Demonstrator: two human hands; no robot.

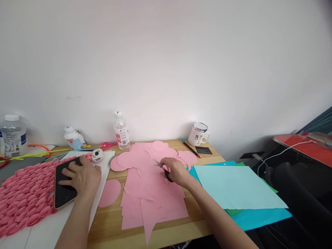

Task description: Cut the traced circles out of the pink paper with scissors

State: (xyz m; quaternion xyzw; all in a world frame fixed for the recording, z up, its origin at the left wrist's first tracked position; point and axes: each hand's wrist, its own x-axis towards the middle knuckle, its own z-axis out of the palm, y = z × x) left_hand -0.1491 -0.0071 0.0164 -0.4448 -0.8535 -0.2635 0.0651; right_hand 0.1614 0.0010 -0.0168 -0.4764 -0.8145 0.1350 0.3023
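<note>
My left hand (81, 176) lies flat with fingers spread on a black tablet (62, 193) at the left of the wooden desk (111, 224). My right hand (175, 170) is closed round the black handle of a pair of scissors (164, 169), whose blades point left over a pile of pink paper sheets (153, 197). Several cut pink paper circles (124, 160) lie at the back of the pile, and one more pink circle (110, 192) lies by itself between my two hands.
A pink knitted mat (24, 199) lies at the far left. Two bottles (121, 131), a large jug (12, 135), a white mug (198, 134), a pencil (191, 148), pink scissors (107, 144) and a paper punch (97, 155) stand along the back. Light blue paper sheets (238, 188) cover the right.
</note>
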